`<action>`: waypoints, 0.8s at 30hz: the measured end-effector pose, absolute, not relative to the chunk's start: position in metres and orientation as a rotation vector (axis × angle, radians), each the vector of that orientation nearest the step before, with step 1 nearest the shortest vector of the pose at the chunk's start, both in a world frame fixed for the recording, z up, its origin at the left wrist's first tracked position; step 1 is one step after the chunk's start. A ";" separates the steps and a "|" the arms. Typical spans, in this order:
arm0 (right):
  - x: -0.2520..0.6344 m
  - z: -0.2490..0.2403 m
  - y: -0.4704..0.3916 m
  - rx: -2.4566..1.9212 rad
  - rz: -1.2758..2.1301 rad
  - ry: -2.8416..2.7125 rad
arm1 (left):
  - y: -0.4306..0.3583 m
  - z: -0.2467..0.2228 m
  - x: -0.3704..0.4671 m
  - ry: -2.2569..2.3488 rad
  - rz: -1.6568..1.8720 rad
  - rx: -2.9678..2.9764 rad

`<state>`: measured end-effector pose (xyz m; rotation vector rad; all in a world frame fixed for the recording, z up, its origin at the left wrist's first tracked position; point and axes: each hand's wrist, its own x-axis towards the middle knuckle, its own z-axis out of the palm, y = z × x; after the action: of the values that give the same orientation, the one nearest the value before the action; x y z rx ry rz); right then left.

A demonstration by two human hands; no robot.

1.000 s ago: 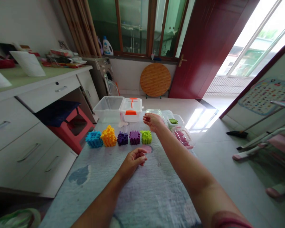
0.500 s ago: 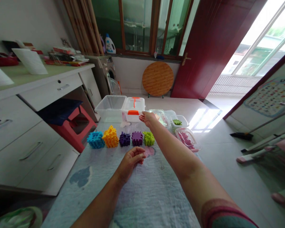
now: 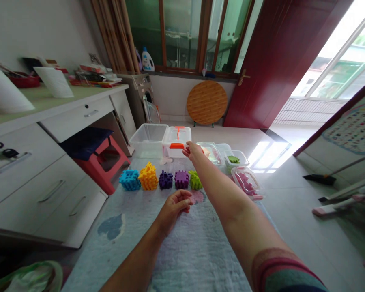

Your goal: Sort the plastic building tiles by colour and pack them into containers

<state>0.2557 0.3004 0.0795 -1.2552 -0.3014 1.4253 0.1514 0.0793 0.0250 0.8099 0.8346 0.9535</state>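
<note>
My right hand (image 3: pixel 192 150) is stretched forward at the front right corner of a clear lidded box (image 3: pixel 168 151) with orange latches. Its fingers are apart and slightly bent beside the front latch; I see nothing in them. My left hand (image 3: pixel 177 205) rests on the cloth, fingers loosely bent and holding nothing. Beyond it stand puzzle-piece foam-like cubes in a row: blue (image 3: pixel 129 180), yellow (image 3: pixel 148 177), dark purple (image 3: pixel 166 179), purple (image 3: pixel 181 179) and green (image 3: pixel 195 180). My right forearm partly covers the green one.
An open clear bin (image 3: pixel 148 140) stands left of the lidded box. To the right are clear containers, one with a green piece (image 3: pixel 233 159), another with pink pieces (image 3: pixel 245 183). A patterned cloth (image 3: pixel 134 243) covers the table. A red stool (image 3: pixel 100 162) stands at left.
The view has turned slightly left, so everything sits further right in the picture. Both hands keep nearly the same places relative to the box and cubes.
</note>
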 end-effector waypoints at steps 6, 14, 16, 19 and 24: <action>0.255 0.085 0.295 -1.162 1.411 -0.254 | 0.080 0.022 0.151 0.835 0.948 0.827; 0.273 0.120 0.270 -1.007 1.409 -0.282 | 0.080 0.023 0.151 0.822 0.938 0.838; 0.284 0.132 0.254 -0.973 1.426 -0.301 | 0.079 0.024 0.150 0.814 0.943 0.849; 0.310 0.145 0.222 -0.907 1.476 -0.376 | 0.078 0.025 0.146 0.807 0.973 0.877; 0.368 0.148 0.155 -0.817 1.540 -0.581 | 0.081 0.026 0.137 0.834 1.121 0.903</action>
<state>0.3677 0.1553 0.1482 -0.8169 -0.5806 1.5402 0.1370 0.0809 0.0258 0.9029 0.8342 1.1211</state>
